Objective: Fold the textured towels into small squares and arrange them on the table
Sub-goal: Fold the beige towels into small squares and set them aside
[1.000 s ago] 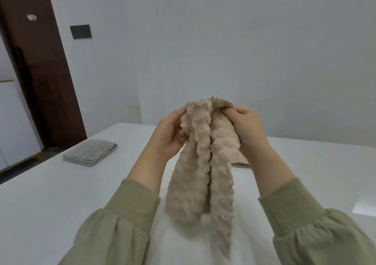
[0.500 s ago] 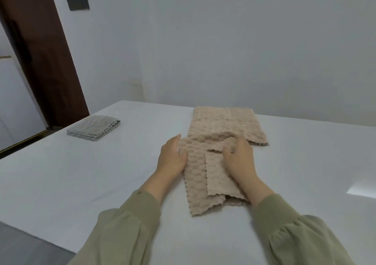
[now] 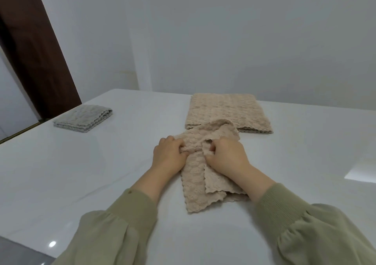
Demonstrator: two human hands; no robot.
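grey folded towel far left on table | left hand, fingers pinching a ridge of crumpled beige towel | that towel at centre, long axis running away from the person | right hand, fingers curled, gripping its fold | folded beige towel just beyond, touching it

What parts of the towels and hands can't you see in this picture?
Head view:
- Fingertips of the left hand and right hand: curled into the beige towel.
- Near edge of the flat beige towel: partly covered by the bunched one.
- Layers in the folded grey towel: too small to count.
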